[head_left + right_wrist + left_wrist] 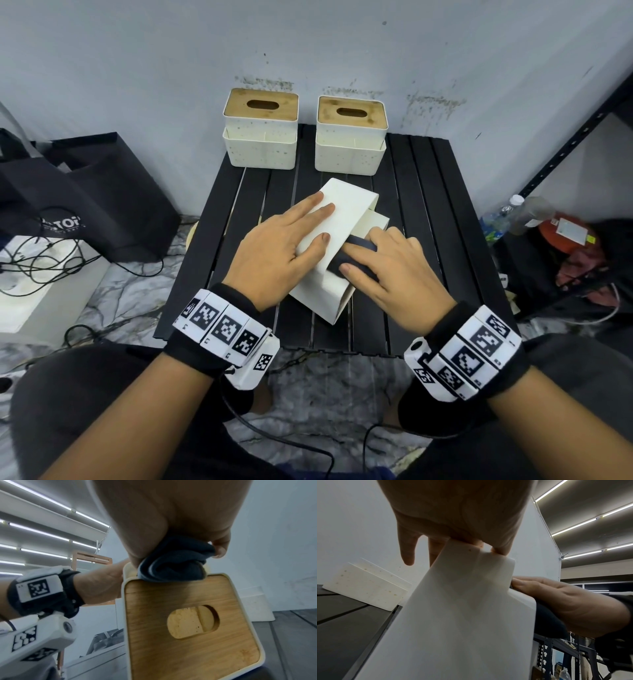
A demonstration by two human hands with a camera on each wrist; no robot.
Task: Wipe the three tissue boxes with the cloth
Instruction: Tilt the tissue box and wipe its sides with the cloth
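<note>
Right hand (387, 270) grips one cloth (356, 255); three tissue boxes (337, 246).

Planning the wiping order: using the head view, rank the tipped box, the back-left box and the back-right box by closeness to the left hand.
1. Tipped box, under the left hand.
2. Back-left box, far edge.
3. Back-right box, across the table.

Left hand (282, 240) lies flat, fingers straight; right hand (390, 270) curls, palm down, wrists banded.
</note>
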